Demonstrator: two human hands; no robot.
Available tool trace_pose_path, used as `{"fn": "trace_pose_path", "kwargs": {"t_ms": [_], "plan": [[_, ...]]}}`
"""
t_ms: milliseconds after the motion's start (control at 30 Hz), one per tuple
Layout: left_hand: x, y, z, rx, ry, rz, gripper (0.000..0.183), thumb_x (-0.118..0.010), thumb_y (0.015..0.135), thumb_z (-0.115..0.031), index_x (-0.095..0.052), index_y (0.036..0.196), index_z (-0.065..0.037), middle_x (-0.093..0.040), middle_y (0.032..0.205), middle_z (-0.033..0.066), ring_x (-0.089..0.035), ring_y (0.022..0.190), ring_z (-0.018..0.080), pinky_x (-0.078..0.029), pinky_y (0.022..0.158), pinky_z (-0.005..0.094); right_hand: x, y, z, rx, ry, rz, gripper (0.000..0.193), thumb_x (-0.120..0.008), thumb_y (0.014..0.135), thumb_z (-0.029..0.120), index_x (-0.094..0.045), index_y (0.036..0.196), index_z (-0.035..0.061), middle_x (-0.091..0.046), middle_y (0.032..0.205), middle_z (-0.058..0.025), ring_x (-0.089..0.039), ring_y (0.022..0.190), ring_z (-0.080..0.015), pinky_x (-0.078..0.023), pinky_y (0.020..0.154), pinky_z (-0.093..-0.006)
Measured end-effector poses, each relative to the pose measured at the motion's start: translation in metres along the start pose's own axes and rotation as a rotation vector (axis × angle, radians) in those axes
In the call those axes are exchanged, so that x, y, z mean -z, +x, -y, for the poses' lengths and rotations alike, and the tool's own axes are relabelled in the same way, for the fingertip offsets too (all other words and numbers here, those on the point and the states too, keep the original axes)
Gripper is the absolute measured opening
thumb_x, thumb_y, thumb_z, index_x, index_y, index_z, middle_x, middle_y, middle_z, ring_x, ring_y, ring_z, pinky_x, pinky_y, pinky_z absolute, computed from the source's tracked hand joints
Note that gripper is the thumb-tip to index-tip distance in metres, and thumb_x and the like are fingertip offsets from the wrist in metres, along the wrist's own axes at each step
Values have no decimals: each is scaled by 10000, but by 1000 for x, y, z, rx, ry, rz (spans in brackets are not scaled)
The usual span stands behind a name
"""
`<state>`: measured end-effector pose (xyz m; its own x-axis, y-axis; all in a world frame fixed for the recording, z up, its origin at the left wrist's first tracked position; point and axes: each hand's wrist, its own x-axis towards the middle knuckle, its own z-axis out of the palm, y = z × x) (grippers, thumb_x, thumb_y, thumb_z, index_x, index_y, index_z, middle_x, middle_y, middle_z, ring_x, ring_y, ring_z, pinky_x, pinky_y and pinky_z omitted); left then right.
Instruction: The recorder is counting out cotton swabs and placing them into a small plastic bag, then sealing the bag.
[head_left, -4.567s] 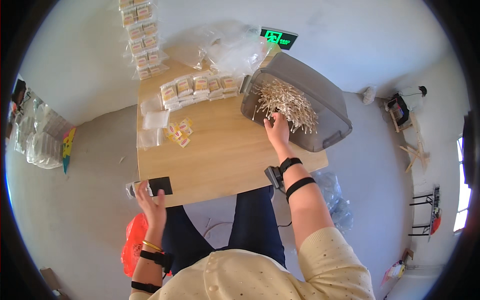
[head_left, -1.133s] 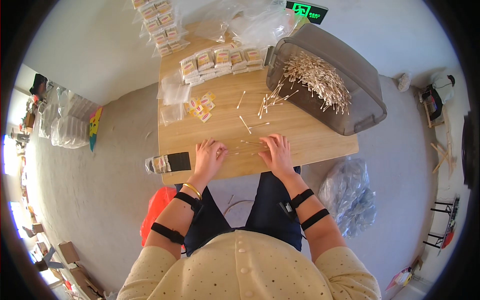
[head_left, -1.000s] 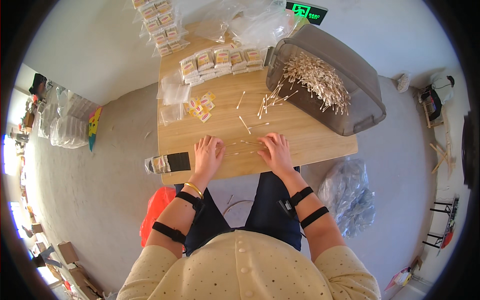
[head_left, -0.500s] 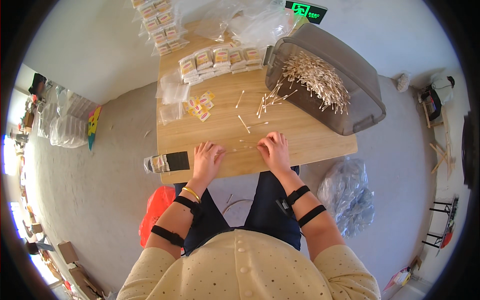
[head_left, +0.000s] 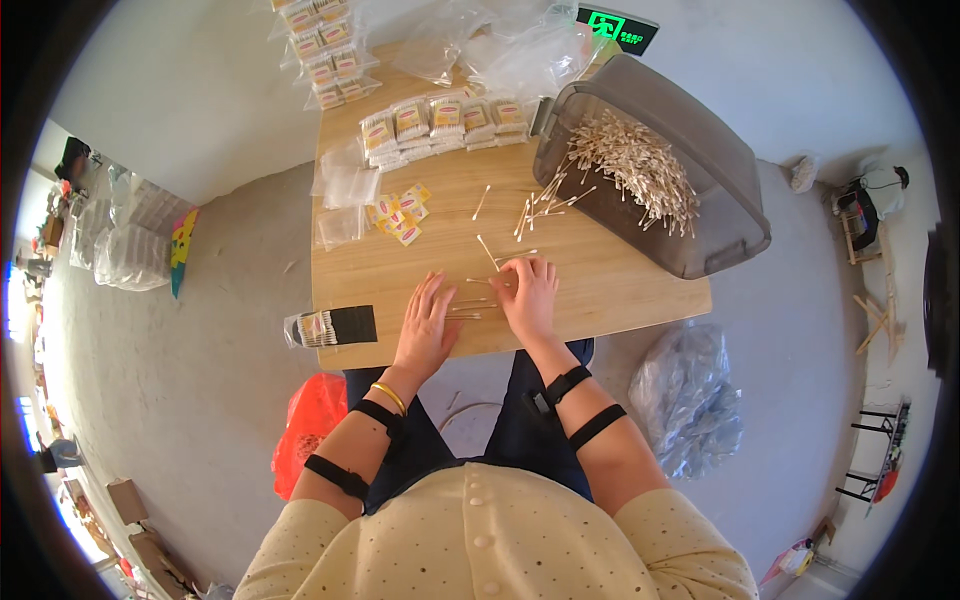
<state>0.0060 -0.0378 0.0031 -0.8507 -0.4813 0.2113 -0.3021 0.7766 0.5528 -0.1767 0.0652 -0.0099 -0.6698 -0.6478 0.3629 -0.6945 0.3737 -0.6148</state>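
Observation:
Several cotton swabs [head_left: 473, 305] lie roughly side by side on the wooden table, between my two hands. My left hand [head_left: 425, 325] rests at their left ends, fingers stretched out and thumb low beside them. On the other side, my right hand [head_left: 530, 298] has its thumb and fingers closed at the end of a cotton swab [head_left: 484, 281], which points left. Just past my right fingertips, two loose swabs [head_left: 487, 252] touch or nearly touch. Left of my left hand lies a small clear bag of swabs [head_left: 318, 328] on a black strip [head_left: 353, 324].
A grey plastic bin [head_left: 700, 130] lies tipped at the back right, with a heap of swabs [head_left: 635, 170] inside and some spilled out. Packed swab bags [head_left: 446, 117] line the back. Yellow-and-white cards [head_left: 400, 212] and clear empty bags [head_left: 345, 190] lie at the left.
My right hand has moved slightly left and away from me. My left fingers have straightened out, and more swabs now lie in line between the hands.

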Motion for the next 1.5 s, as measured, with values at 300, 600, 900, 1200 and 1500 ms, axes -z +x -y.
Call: {"fn": "trace_pose_path", "kwargs": {"t_ms": [300,600,900,1200,1500], "plan": [[-9,6,-6,-20,-38,5,667,-613,874,-18,-406,1507,10,-277,1660,228,-282,1540,430,-261,1271,521,-10,19,-16,-12,-57,127,137,-775,836,162,-682,935,141,-610,1017,-63,-570,1046,-325,-430,870,-469],[-15,16,-6,-93,225,151,628,-561,951,-145,-427,1562,-88,-368,1651,134,-299,1553,341,-204,1286,540,18,39,-31,-44,-10,119,95,-766,848,135,-695,909,151,-592,1071,-64,-547,1085,-328,-438,918,-471],[-20,11,0,-94,214,117,605,-551,966,-161,-437,1557,-95,-386,1640,119,-330,1541,306,-223,1283,533,-29,98,-5,253,-111,296,488,-883,745,211,-643,1170,184,-562,1245,-65,-493,1269,-317,-403,1055,-494],[-19,11,-3,-65,167,115,609,-549,962,-163,-432,1551,-68,-369,1644,142,-327,1541,317,-226,1284,530,-24,117,-22,316,-148,399,309,-869,762,257,-687,988,151,-623,1114,-31,-559,1166,-281,-431,1025,-467],[-21,14,-2,-43,133,51,757,-582,931,-210,-298,1601,1,-242,1700,178,-234,1573,380,-179,1296,527,-25,66,-6,251,-146,373,127,-793,824,215,-696,887,162,-645,1003,-48,-607,1065,-276,-444,964,-464]]}}
